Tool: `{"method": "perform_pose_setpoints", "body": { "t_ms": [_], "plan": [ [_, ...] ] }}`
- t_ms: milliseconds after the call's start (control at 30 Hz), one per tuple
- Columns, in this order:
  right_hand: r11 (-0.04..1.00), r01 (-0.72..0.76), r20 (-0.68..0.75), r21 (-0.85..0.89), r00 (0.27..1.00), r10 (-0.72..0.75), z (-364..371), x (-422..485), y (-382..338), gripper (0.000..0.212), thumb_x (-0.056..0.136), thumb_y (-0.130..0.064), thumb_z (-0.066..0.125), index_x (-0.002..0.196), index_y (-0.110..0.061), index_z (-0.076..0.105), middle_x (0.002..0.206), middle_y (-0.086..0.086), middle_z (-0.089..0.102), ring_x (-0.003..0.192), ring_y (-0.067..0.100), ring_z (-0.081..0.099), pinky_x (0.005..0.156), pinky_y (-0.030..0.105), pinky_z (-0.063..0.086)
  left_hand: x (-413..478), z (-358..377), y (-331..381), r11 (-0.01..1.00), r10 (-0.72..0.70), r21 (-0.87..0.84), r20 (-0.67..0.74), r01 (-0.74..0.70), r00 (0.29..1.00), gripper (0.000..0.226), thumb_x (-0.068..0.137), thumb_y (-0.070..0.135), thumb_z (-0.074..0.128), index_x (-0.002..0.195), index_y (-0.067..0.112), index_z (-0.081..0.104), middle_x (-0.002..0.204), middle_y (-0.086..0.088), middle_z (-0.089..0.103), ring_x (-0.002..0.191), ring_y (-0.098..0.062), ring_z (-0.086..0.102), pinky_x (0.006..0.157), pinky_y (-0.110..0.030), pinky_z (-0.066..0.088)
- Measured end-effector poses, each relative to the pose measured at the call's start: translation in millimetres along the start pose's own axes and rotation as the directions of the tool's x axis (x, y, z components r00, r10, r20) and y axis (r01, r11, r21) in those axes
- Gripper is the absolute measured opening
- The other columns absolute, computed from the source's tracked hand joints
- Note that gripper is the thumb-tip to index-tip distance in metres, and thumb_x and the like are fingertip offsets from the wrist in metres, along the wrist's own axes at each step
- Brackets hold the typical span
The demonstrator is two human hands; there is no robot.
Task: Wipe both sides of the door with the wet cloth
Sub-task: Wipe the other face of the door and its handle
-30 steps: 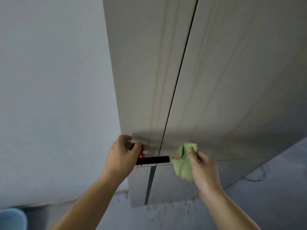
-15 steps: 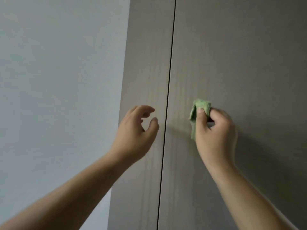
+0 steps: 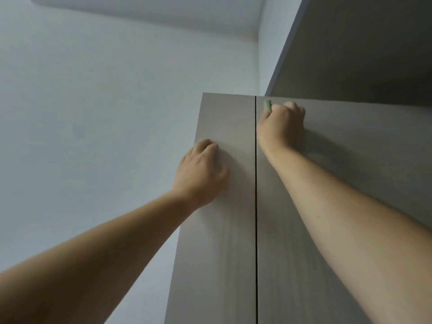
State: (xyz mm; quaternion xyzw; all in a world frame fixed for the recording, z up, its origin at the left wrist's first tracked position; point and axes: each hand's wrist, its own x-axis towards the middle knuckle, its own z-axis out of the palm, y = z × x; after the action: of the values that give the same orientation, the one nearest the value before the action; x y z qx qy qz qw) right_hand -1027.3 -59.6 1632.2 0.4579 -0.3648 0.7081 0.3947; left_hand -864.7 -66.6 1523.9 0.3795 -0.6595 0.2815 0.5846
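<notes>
Mostly hidden inside the closed right hand [image 3: 281, 127]: the green cloth [image 3: 267, 105], only a small end showing above the thumb, pressed on the grey door [image 3: 350, 160] at its top left corner, just beside the dark vertical gap [image 3: 256, 206]. Resting flat on the narrow left panel [image 3: 224, 230], fingers loosely bent and holding nothing: the left hand [image 3: 201, 170], both forearms cut off at the frame edge. Behind and to the left, a pale wall [image 3: 93, 113] and ceiling [image 3: 152, 5]; door upright, long axis vertical, lower part out of view.
</notes>
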Motion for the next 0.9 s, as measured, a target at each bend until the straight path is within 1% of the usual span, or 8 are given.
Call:
{"method": "perform_pose_setpoints", "body": {
  "t_ms": [67,200,333,533,633,700,833,900],
  "plan": [
    [0.997,0.079,0.010,-0.016,0.997,-0.079,20.0,9.6,-17.2,0.040,0.108,-0.030,0.040,0.114,-0.004,0.070,0.120,0.016,0.060,0.120,0.036,0.046,0.088,0.042,0.043,8.0,4.2,-7.1,0.999,0.040,0.005,-0.037,-0.040,0.999,0.058,0.086,0.042,0.042,0.134,0.012,0.057,0.149,-0.001,0.045,0.138,-0.026,0.043,0.117,-0.036,0.033],
    [0.957,0.288,0.102,0.022,0.952,-0.289,48.5,-1.7,-27.3,0.033,0.099,-0.031,0.061,0.123,-0.009,0.068,0.122,0.016,0.062,0.118,0.037,0.050,0.094,0.039,0.040,5.3,16.6,-27.3,0.987,0.160,0.035,-0.061,-0.158,0.985,0.066,0.095,0.038,0.040,0.156,0.014,0.036,0.169,0.001,0.021,0.158,-0.015,0.007,0.125,-0.022,-0.003],
    [0.882,0.464,0.105,0.083,0.876,-0.470,51.6,-9.6,-11.7,0.040,0.084,-0.034,0.078,0.117,-0.012,0.071,0.111,0.014,0.067,0.106,0.038,0.056,0.091,0.034,0.037,5.1,24.9,-37.6,0.977,0.214,0.028,-0.079,-0.213,0.974,0.080,0.087,0.045,0.025,0.161,0.014,0.027,0.172,-0.001,0.013,0.158,-0.013,-0.002,0.121,-0.018,-0.014],
    [0.553,0.831,0.238,0.067,0.525,-0.817,41.0,-1.7,13.0,0.050,0.095,-0.035,0.048,0.130,-0.005,0.068,0.138,0.013,0.063,0.102,0.040,0.056,0.096,0.043,0.043,2.5,27.8,-37.0,0.963,0.255,0.110,-0.074,-0.247,0.964,0.086,0.085,0.049,0.017,0.162,0.009,0.019,0.172,-0.007,0.008,0.159,-0.017,-0.005,0.124,-0.027,-0.015],
    [0.438,0.899,0.377,-0.017,0.412,-0.830,38.6,8.0,17.6,0.062,0.096,-0.041,0.037,0.146,-0.009,0.054,0.156,0.005,0.047,0.128,0.032,0.043,0.099,0.050,0.038,1.8,28.9,-34.1,0.954,0.251,0.186,-0.056,-0.237,0.966,0.084,0.090,0.048,0.021,0.162,0.006,0.016,0.172,-0.011,0.006,0.159,-0.021,-0.005,0.125,-0.030,-0.014],
    [0.480,0.877,0.518,-0.007,0.414,-0.748,41.1,22.2,12.4,0.073,0.095,-0.047,0.026,0.156,-0.008,0.036,0.166,0.006,0.028,0.151,0.028,0.024,0.117,0.046,0.024,1.2,30.3,-28.5,0.950,0.234,0.227,-0.058,-0.215,0.971,0.085,0.092,0.049,0.024,0.162,0.004,0.012,0.171,-0.014,0.003,0.159,-0.023,-0.007,0.126,-0.032,-0.014],
    [0.710,0.704,0.610,0.023,0.553,-0.567,55.3,54.0,-16.7,0.075,0.099,-0.050,0.020,0.162,-0.010,0.009,0.171,0.005,-0.002,0.158,0.020,0.000,0.128,0.035,0.001,2.1,34.7,-17.0,0.951,0.192,0.254,-0.043,-0.175,0.980,0.080,0.101,0.051,0.026,0.163,0.004,0.004,0.171,-0.015,-0.006,0.158,-0.024,-0.013,0.127,-0.035,-0.012],
    [0.667,0.743,0.620,0.059,0.496,-0.608,59.0,38.4,-22.1,0.075,0.097,-0.053,0.018,0.163,-0.018,0.006,0.171,-0.002,-0.006,0.158,0.015,-0.002,0.128,0.038,0.003,-2.8,35.9,-18.6,0.959,0.203,0.219,-0.089,-0.180,0.975,0.080,0.098,0.051,0.024,0.163,0.006,0.013,0.172,-0.013,0.004,0.159,-0.022,-0.005,0.126,-0.030,-0.011]
  ]
}}
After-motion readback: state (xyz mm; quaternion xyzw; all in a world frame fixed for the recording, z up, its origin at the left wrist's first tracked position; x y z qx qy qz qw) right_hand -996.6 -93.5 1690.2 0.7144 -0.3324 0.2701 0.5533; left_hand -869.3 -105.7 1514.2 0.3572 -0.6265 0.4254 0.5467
